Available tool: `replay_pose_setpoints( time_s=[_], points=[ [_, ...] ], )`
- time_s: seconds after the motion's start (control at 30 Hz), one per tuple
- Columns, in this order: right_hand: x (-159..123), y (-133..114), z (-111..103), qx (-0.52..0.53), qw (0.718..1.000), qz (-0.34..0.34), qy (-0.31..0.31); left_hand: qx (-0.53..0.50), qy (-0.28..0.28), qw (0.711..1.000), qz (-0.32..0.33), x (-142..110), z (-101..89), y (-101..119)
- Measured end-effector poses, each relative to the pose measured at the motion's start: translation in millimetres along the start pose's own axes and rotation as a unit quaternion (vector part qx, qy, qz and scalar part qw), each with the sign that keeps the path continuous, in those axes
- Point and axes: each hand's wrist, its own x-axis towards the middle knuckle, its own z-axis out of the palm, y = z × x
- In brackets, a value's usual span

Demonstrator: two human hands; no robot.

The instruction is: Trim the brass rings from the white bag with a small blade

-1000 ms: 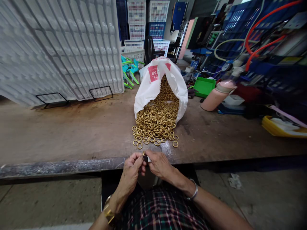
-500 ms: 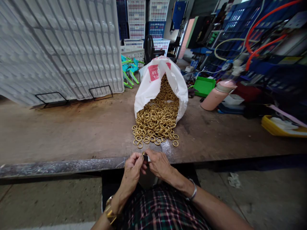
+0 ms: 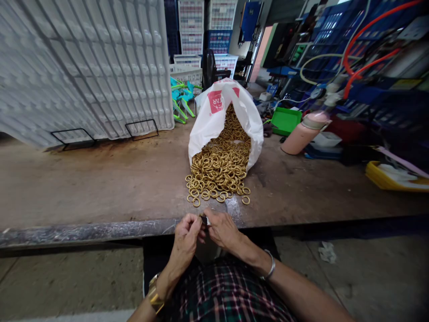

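My left hand (image 3: 186, 233) and my right hand (image 3: 222, 229) meet just in front of the table's near edge, both with fingers closed. My left thumb and fingers pinch a brass ring (image 3: 201, 216), mostly hidden by the fingertips. In my right fingers is a small black piece with a white part (image 3: 204, 220), pressed against the ring; its kind is too small to tell. Just beyond my hands, a heap of brass rings (image 3: 219, 172) spills out of a white plastic bag (image 3: 204, 129) lying on its side, with several loose rings nearest the edge.
The brown table (image 3: 134, 183) has a worn front edge. At left stand ribbed white panels (image 3: 100, 67) on black wire stands. To the right are a green tray (image 3: 286, 121), a pink bottle (image 3: 300, 135) and a yellow tray (image 3: 385, 176). Stacked crates (image 3: 219, 42) rise behind.
My hands stay together in nearly the same place. The brass ring between the fingertips shows less than before. The view has shifted very slightly.
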Motion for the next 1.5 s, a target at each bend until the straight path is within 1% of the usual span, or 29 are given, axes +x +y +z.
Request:
replay_pose_setpoints(
  time_s=[0.1,0.23,0.37,0.5,0.67,0.8,0.9,0.97,1.0,1.07,1.13,1.2,1.27,1.4,1.5],
  points=[
    [-0.2,0.4,-1.5,-0.013,1.0,-0.004,-0.011,0.002,0.001,1.0,0.004,-0.5,-0.6,1.1],
    [-0.4,2.1,-1.2,-0.005,1.0,-0.025,-0.011,0.01,0.004,1.0,0.013,-0.5,-1.6,2.7],
    [0.9,5.6,1.9,0.005,0.999,-0.048,-0.011,0.014,-0.006,1.0,0.014,-0.7,-2.7,3.1],
    [1.9,5.9,1.6,0.008,0.998,-0.055,-0.013,0.005,-0.019,1.0,0.016,-0.3,-4.5,-0.3],
    [2.7,-0.9,-4.2,-0.011,0.998,-0.04,-0.037,0.004,-0.033,0.999,0.012,1.5,-7.1,-6.2],
    [8.5,-2.3,-6.5,-0.043,0.998,-0.023,-0.042,0.001,-0.04,0.999,0.01,-6.1,-7.3,-0.8],
    [16.7,1.7,-7.8,-0.064,0.997,0.0,-0.037,0.006,-0.091,0.996,0.017,-17.1,-6.7,7.9],
    [22.1,4.1,-7.9,-0.079,0.996,0.026,-0.028,-0.025,-0.115,0.993,0.015,-20.9,-7.1,11.0],
    [24.3,4.5,-7.4,-0.083,0.996,0.038,-0.018,-0.056,-0.11,0.992,0.007,-20.7,-7.9,11.2],
    [28.1,3.6,-4.9,-0.08,0.996,0.049,0.013,-0.133,-0.074,0.988,-0.019,-16.6,-10.5,9.0],
    [31.8,0.9,-0.8,-0.074,0.994,0.059,0.048,-0.202,-0.03,0.978,-0.051,-10.7,-13.8,5.2],
    [36.2,-2.6,3.7,-0.083,0.992,0.069,0.071,-0.25,-0.007,0.965,-0.073,-5.9,-16.7,1.8],
    [41.2,-5.6,7.1,-0.1,0.989,0.078,0.077,-0.284,-0.01,0.955,-0.083,-3.5,-18.7,-0.2],
    [48.8,-6.8,8.7,-0.111,0.987,0.086,0.075,-0.343,-0.036,0.932,-0.114,-0.3,-21.3,-1.3],
    [48.7,-3.5,7.1,-0.103,0.988,0.08,0.081,-0.367,-0.027,0.919,-0.138,4.0,-22.7,-1.2]
  ],
)
